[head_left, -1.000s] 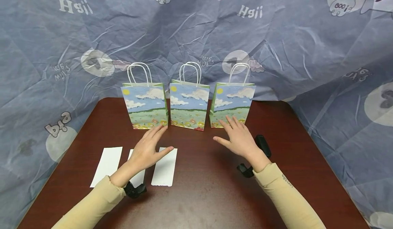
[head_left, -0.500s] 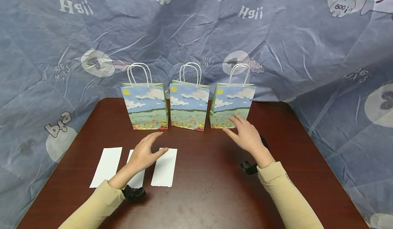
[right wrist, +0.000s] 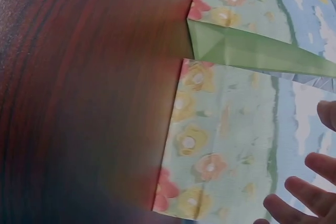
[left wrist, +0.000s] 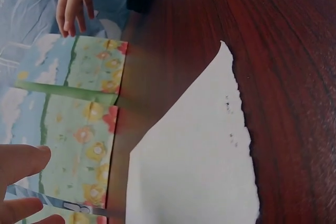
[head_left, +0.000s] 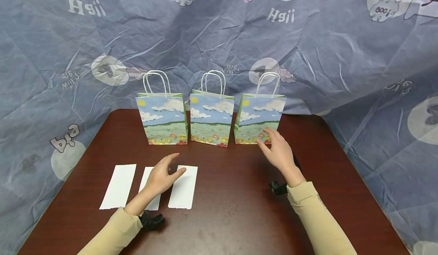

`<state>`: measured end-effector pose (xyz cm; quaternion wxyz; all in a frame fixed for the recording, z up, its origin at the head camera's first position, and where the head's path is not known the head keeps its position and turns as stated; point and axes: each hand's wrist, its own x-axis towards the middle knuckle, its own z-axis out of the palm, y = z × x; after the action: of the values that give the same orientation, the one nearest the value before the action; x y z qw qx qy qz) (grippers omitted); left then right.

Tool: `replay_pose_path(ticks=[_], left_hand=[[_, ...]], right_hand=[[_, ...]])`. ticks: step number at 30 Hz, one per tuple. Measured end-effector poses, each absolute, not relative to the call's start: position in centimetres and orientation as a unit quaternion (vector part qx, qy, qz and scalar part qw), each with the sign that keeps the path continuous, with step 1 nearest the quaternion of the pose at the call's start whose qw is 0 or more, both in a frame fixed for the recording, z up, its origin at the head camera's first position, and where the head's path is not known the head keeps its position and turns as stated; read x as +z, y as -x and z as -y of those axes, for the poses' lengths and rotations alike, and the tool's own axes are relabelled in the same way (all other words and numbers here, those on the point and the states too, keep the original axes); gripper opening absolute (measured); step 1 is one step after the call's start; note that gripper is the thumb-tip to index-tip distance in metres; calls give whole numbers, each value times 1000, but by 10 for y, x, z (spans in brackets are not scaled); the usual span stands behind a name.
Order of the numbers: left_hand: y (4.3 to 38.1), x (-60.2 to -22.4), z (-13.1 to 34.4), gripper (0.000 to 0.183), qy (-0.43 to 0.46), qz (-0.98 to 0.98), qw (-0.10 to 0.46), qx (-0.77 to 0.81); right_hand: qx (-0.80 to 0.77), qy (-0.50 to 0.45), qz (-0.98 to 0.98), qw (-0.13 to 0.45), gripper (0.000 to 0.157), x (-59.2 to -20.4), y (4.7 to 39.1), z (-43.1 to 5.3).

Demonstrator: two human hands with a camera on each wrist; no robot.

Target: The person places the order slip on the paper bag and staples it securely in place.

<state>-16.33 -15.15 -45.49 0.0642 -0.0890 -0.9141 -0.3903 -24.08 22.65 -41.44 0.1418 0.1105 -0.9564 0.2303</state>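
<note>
Three paper gift bags with white handles stand upright in a row at the back of the table: a left bag (head_left: pixel 163 120), a middle bag (head_left: pixel 211 120) and a right bag (head_left: pixel 260 114). Three white paper strips lie on the left side: a left strip (head_left: pixel 118 186), a middle strip (head_left: pixel 154 202) and a right strip (head_left: pixel 183 188). My left hand (head_left: pixel 160 177) hovers over the middle strip and partly hides it, fingers loosely bent, holding nothing. In front of the right bag, my right hand (head_left: pixel 280 150) is raised with parted, relaxed fingers and holds nothing.
A dark reddish-brown table (head_left: pixel 226 220) lies under everything. Behind the bags hangs a blue-grey printed cloth (head_left: pixel 219 34), which also runs along both sides. Black wrist straps (head_left: pixel 152 220) sit on both wrists.
My left hand has drawn back slightly toward me, its fingers bending more. My right hand has shifted a little to the right. Bags and paper strips stay where they were.
</note>
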Motion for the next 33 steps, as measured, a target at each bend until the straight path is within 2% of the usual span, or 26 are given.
replay_pose_path(ticks=[15,21,33], left_hand=[[163,-476,148,55,42,905,58,-420],[167,-487,145,54,37,909,73,-410],[169,-502,141,55,29,922,91,-375]], right_hand=[[329,-28,923,198,65,-427,252,-228],[357,5,914,194,74,-434,261,-230],[407,50,896,171,78,-445,276,-230]])
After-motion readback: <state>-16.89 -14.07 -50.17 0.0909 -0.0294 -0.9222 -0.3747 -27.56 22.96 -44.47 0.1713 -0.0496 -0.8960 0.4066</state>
